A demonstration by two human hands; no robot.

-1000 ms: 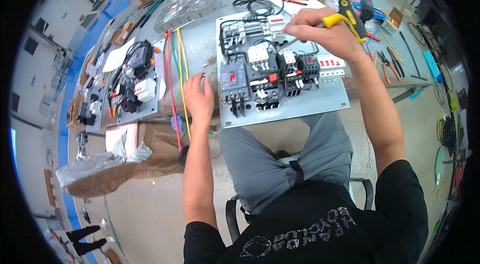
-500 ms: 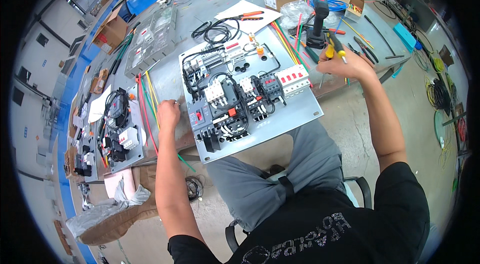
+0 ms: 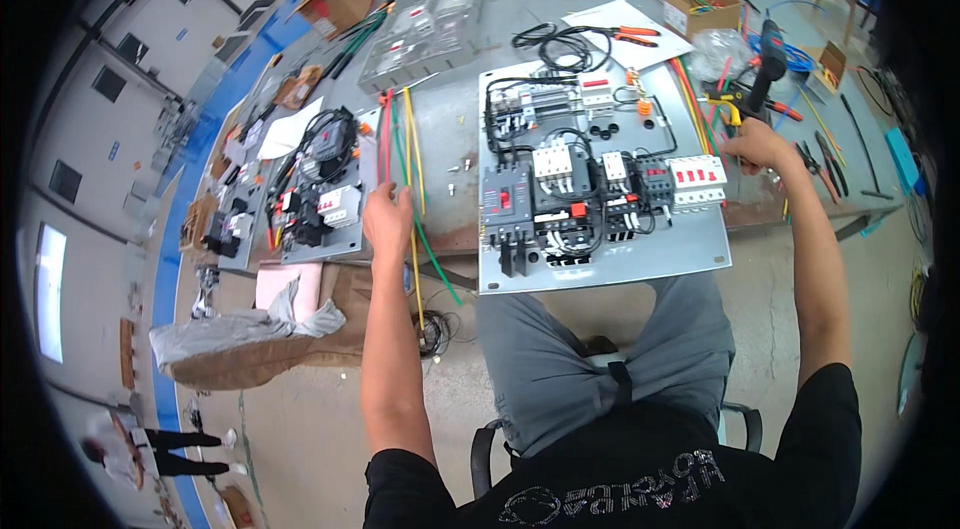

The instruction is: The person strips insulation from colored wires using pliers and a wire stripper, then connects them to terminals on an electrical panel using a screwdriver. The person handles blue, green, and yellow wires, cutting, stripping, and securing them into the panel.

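A grey mounting plate (image 3: 620,274) carrying breakers, contactors and black wiring lies in front of me, its near edge over my lap. To its left, my left hand (image 3: 388,221) reaches over a bundle of red, green and yellow wires (image 3: 408,134). Its thumb and fingers look apart at the wires; the palm hides part of the red ones. At the plate's right edge my right hand (image 3: 758,146) is closed around a tool with yellow-and-black handles (image 3: 733,112), whose exact kind is partly hidden. A cordless drill (image 3: 768,69) stands just beyond that hand.
A second wired plate (image 3: 325,219) lies at left. Behind are a clear parts organizer (image 3: 425,34), white paper (image 3: 625,34) with orange-handled pliers (image 3: 637,35), and cardboard boxes (image 3: 705,14). Pliers (image 3: 828,164) lie at right. A person (image 3: 135,451) shows at far left.
The view has swung left, so the bench appears shifted right. My left hand has moved from beside the plate onto the coloured wires. The right hand keeps its tool, now beside the drill.
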